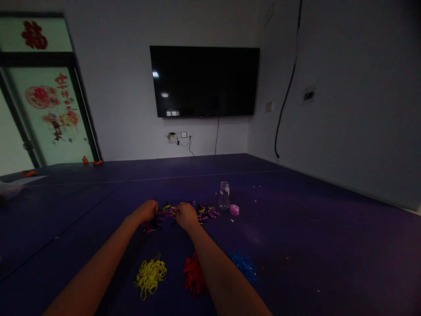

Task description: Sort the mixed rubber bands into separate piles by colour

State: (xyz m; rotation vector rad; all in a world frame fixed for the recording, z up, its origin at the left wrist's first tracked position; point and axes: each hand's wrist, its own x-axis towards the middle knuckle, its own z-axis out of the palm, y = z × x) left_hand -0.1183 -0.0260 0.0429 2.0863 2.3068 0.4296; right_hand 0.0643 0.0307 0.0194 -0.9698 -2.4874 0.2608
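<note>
A mixed heap of small bands [208,211], pink, yellow and dark, lies spread on the purple surface [283,245]. My left hand [149,210] is at the heap's left end, fingers curled; what they hold, if anything, is too small to name. Over the middle of the heap is my right hand [186,215], its fingers bent down and pressed together, their contents hidden. Nearer to me lie a yellow pile of bands [150,275], a red pile [194,275] partly behind my right forearm, and a blue pile [246,267] beyond that forearm.
A clear jar [224,195] stands upright right of the heap, beside a pink lid [234,210]. Small white scraps are scattered around. Orange objects [85,160] lie near the door at the far left. A black screen [205,82] hangs on the wall.
</note>
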